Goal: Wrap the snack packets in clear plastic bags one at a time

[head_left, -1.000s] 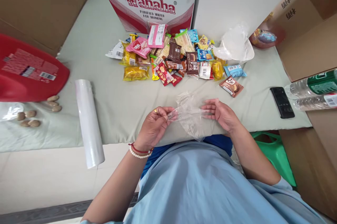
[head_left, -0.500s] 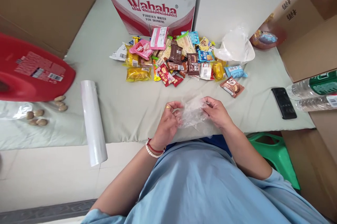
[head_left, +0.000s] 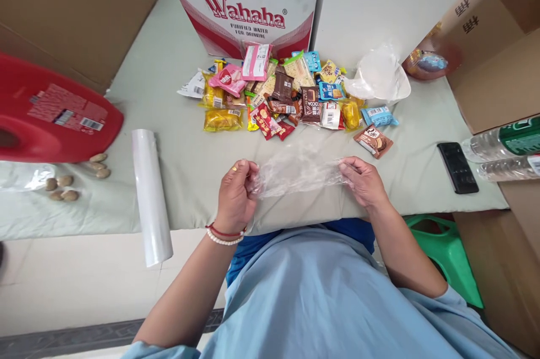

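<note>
A clear, crinkled plastic bag (head_left: 297, 173) is stretched sideways between my two hands, just above the near part of the cloth-covered table (head_left: 198, 179). My left hand (head_left: 237, 193) pinches its left end, thumb on top. At the other end, my right hand (head_left: 361, 182) grips the plastic between thumb and fingers. Beyond the bag lies a pile of wrapped snacks (head_left: 282, 86) in many colours. A brown snack packet (head_left: 373, 141) sits a little apart, nearest my right hand.
A roll of plastic bags (head_left: 152, 196) lies at left, overhanging the table edge. Near the red jug (head_left: 54, 111) are several brown nuts (head_left: 65, 180). A white scoop-like container (head_left: 379, 77), a phone (head_left: 457, 167) and bottles (head_left: 506, 142) lie right. A Wahaha carton (head_left: 244, 10) stands behind.
My hands have moved apart, the left one farther left and the right one slightly right. Between them, the bunched plastic bag is now spread wide.
</note>
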`<action>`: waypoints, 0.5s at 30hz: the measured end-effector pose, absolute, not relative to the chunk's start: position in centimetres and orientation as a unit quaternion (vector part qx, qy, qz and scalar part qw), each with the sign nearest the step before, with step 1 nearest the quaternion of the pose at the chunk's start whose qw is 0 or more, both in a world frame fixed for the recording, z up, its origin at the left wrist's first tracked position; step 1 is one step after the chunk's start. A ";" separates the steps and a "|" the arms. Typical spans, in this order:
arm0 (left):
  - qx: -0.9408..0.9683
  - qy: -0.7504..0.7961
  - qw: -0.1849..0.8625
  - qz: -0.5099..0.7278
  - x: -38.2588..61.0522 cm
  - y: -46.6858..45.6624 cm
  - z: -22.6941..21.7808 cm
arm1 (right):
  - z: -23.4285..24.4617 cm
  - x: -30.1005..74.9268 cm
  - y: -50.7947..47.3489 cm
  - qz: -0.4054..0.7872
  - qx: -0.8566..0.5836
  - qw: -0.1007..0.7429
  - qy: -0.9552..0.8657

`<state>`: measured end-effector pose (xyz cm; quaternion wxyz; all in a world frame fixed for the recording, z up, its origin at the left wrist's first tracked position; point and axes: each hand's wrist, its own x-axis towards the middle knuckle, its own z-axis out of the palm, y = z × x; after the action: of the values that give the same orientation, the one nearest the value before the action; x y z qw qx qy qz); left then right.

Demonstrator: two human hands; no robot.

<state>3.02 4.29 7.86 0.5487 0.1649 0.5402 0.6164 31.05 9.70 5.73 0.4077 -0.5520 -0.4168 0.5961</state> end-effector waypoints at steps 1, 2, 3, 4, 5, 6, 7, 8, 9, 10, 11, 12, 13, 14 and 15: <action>0.165 0.548 0.539 0.618 2.7 4.3 7.7 | 5.6 31.2 9.8 0.586 -0.549 0.404 -0.438; 0.164 0.556 0.529 0.620 2.3 4.4 7.5 | 5.5 31.4 9.9 0.569 -0.546 0.399 -0.468; 0.165 0.563 0.521 0.620 2.1 4.5 7.3 | 5.4 31.5 10.1 0.543 -0.543 0.393 -0.505; 0.171 0.571 0.517 0.614 1.8 4.7 7.0 | 5.4 31.5 10.3 0.508 -0.542 0.385 -0.548; 0.184 0.580 0.519 0.600 1.6 4.8 6.8 | 5.4 31.6 10.6 0.465 -0.540 0.375 -0.593; 0.204 0.590 0.523 0.580 1.4 4.9 6.5 | 5.5 31.6 10.9 0.419 -0.538 0.365 -0.633; 0.227 0.603 0.526 0.555 1.3 5.0 6.3 | 5.5 31.7 11.2 0.376 -0.536 0.358 -0.666; 0.251 0.616 0.529 0.527 1.1 5.1 6.0 | 5.6 31.7 11.6 0.340 -0.532 0.355 -0.689; 0.271 0.628 0.532 0.499 1.0 5.1 5.9 | 5.7 31.8 11.8 0.314 -0.528 0.354 -0.705; 0.284 0.635 0.539 0.475 0.9 5.1 5.7 | 5.7 31.9 12.1 0.298 -0.523 0.353 -0.716; 0.288 0.635 0.549 0.461 0.9 5.2 5.7 | 5.7 32.0 12.2 0.288 -0.520 0.353 -0.722; 0.284 0.627 0.559 0.462 1.0 5.2 5.6 | 5.7 32.2 12.3 0.283 -0.516 0.351 -0.728; 0.271 0.613 0.566 0.480 1.1 5.2 5.7 | 5.6 32.3 12.2 0.278 -0.514 0.349 -0.732; 0.251 0.595 0.565 0.513 1.2 5.3 5.8 | 5.4 32.5 12.1 0.274 -0.514 0.348 -0.735; 0.227 0.577 0.554 0.556 1.4 5.4 5.9 | 5.2 32.6 12.0 0.270 -0.515 0.349 -0.734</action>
<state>1.42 5.44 5.88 0.5539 0.2271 0.5765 0.5561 32.63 12.00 5.25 0.3489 -0.5154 -0.7345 0.2704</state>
